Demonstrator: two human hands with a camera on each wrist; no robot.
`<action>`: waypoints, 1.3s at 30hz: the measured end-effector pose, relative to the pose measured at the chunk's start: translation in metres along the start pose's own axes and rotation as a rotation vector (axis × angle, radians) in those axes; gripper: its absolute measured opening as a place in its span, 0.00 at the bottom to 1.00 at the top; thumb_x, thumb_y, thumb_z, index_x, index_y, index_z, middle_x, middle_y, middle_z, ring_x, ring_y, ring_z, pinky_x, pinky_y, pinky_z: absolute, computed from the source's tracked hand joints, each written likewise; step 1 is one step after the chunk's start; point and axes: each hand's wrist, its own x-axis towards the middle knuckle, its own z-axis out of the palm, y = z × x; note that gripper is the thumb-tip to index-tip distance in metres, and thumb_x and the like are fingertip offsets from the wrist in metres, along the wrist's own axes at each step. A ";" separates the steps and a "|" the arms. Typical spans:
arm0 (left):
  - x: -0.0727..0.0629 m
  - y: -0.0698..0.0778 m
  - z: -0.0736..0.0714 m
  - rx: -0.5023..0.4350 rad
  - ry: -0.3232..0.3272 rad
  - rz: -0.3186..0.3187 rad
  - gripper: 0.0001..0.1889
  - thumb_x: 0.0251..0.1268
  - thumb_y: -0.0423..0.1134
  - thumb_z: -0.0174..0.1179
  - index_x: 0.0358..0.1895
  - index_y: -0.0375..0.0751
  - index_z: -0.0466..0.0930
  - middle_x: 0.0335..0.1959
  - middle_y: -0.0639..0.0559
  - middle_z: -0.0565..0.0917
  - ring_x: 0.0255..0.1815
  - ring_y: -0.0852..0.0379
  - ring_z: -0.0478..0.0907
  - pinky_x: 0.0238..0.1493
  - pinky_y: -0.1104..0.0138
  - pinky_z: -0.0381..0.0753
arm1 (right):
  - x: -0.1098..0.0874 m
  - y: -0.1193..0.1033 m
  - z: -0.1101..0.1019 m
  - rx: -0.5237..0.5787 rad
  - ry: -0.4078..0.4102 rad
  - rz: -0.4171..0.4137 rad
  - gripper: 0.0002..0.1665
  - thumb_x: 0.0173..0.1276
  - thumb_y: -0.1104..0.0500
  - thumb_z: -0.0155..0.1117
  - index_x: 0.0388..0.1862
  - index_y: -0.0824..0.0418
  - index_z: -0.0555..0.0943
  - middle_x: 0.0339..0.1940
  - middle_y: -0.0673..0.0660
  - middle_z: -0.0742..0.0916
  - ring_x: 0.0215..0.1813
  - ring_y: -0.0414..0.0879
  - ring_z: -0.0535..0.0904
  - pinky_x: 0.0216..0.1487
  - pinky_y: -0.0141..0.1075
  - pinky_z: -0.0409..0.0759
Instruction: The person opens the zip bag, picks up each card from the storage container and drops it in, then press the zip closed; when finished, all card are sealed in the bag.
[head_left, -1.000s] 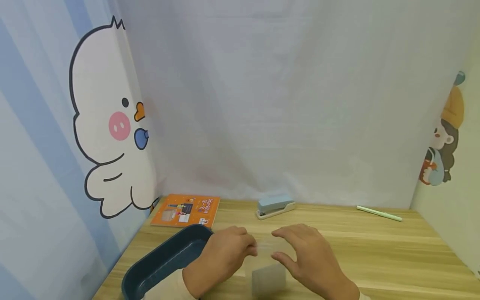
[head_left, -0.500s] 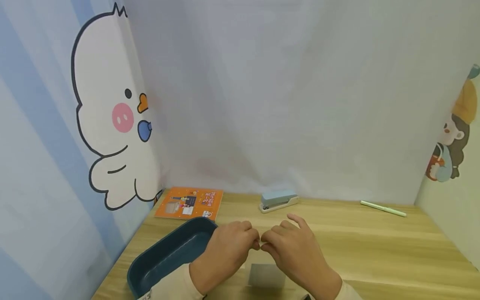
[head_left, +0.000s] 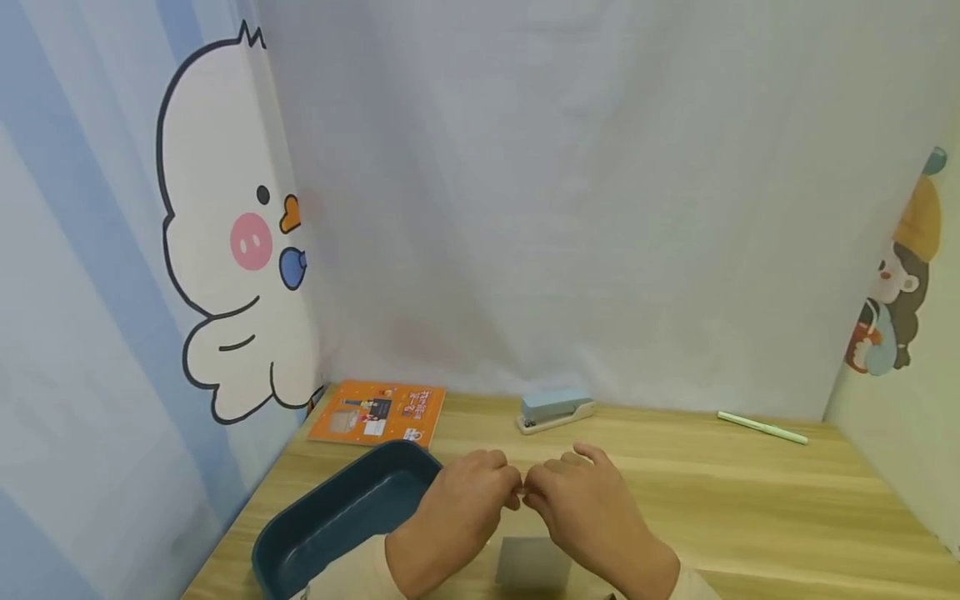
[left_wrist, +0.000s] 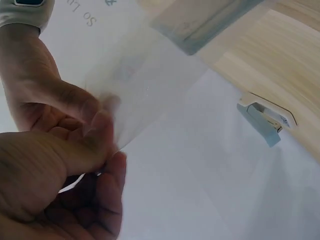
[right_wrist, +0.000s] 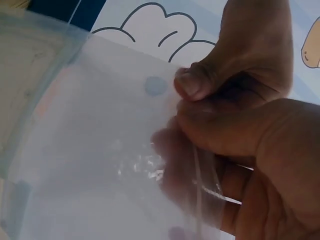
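Observation:
A clear, thin plastic bag [right_wrist: 100,140] is held between my two hands, with a line like a zip strip along its edge in the right wrist view. The left hand [head_left: 468,504] pinches that edge between thumb and fingers. Close beside it, nearly touching, the right hand [head_left: 592,508] pinches the same edge. In the left wrist view the bag [left_wrist: 145,100] spreads away from the fingertips. A grey rectangular patch [head_left: 532,562] shows below the hands in the head view; whether it lies inside the bag or is part of it I cannot tell.
A dark teal tray [head_left: 352,517] stands left of my hands. Behind it lies an orange book [head_left: 378,412]. A blue and white stapler [head_left: 555,410] sits at the table's back, with a pale green pen [head_left: 762,427] farther right. Curtains rise behind and at the left.
My right hand has come in to the left from an open, spread pose and now pinches the bag's edge beside the left hand. Over the last half second the hands have barely moved.

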 end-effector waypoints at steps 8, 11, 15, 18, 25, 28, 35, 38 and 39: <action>0.008 -0.003 -0.008 -0.043 -0.142 -0.203 0.10 0.60 0.48 0.70 0.27 0.51 0.82 0.21 0.62 0.69 0.21 0.65 0.67 0.21 0.71 0.68 | 0.001 0.007 0.002 0.027 0.043 -0.029 0.12 0.53 0.56 0.79 0.29 0.50 0.81 0.24 0.41 0.81 0.28 0.37 0.78 0.50 0.49 0.79; 0.008 -0.006 -0.002 0.079 -0.033 -0.087 0.10 0.55 0.48 0.72 0.25 0.52 0.81 0.20 0.63 0.70 0.22 0.64 0.69 0.22 0.73 0.69 | 0.001 0.008 0.003 0.032 0.057 -0.028 0.14 0.50 0.55 0.80 0.31 0.50 0.81 0.25 0.41 0.83 0.29 0.38 0.79 0.50 0.50 0.79; 0.009 -0.009 0.005 0.181 0.109 0.048 0.10 0.51 0.46 0.74 0.24 0.50 0.82 0.20 0.60 0.74 0.23 0.62 0.71 0.26 0.74 0.69 | 0.000 0.009 0.003 0.028 0.064 -0.030 0.19 0.45 0.54 0.82 0.33 0.50 0.81 0.26 0.42 0.83 0.30 0.39 0.79 0.51 0.50 0.79; 0.010 -0.007 0.006 0.189 0.134 0.076 0.09 0.49 0.45 0.75 0.23 0.50 0.84 0.19 0.60 0.75 0.22 0.61 0.70 0.25 0.74 0.68 | 0.002 0.009 0.004 0.027 0.088 -0.042 0.18 0.44 0.55 0.82 0.32 0.51 0.81 0.27 0.42 0.83 0.31 0.39 0.80 0.50 0.50 0.79; 0.009 -0.005 0.002 0.147 0.161 0.031 0.09 0.45 0.49 0.74 0.25 0.52 0.87 0.18 0.62 0.71 0.21 0.64 0.69 0.23 0.76 0.66 | 0.003 0.009 0.009 -0.001 0.147 -0.082 0.11 0.54 0.56 0.73 0.30 0.53 0.78 0.26 0.44 0.82 0.29 0.40 0.79 0.49 0.50 0.80; 0.009 -0.006 0.001 0.068 0.159 0.010 0.09 0.46 0.49 0.74 0.26 0.51 0.87 0.19 0.62 0.70 0.21 0.65 0.68 0.22 0.78 0.66 | 0.003 0.011 0.011 -0.025 0.172 -0.092 0.06 0.62 0.54 0.63 0.29 0.54 0.78 0.25 0.46 0.81 0.29 0.42 0.79 0.48 0.50 0.80; 0.007 -0.006 0.002 0.079 0.132 -0.006 0.10 0.48 0.51 0.74 0.27 0.52 0.86 0.19 0.63 0.69 0.21 0.65 0.67 0.20 0.77 0.63 | 0.001 0.013 0.015 -0.012 0.157 -0.061 0.09 0.67 0.52 0.58 0.28 0.53 0.80 0.27 0.45 0.83 0.29 0.43 0.77 0.49 0.53 0.79; 0.004 -0.009 0.002 0.097 0.110 -0.016 0.10 0.51 0.50 0.74 0.27 0.51 0.85 0.19 0.63 0.69 0.22 0.65 0.67 0.20 0.76 0.65 | -0.003 0.016 0.015 -0.011 0.127 -0.044 0.10 0.54 0.54 0.74 0.32 0.52 0.82 0.31 0.45 0.85 0.32 0.43 0.79 0.51 0.52 0.79; 0.003 -0.010 0.003 0.101 0.110 -0.014 0.10 0.52 0.50 0.73 0.27 0.51 0.85 0.20 0.63 0.69 0.22 0.64 0.68 0.20 0.75 0.66 | -0.004 0.017 0.014 -0.006 0.114 -0.040 0.15 0.49 0.54 0.78 0.34 0.52 0.82 0.31 0.46 0.85 0.33 0.43 0.79 0.51 0.52 0.79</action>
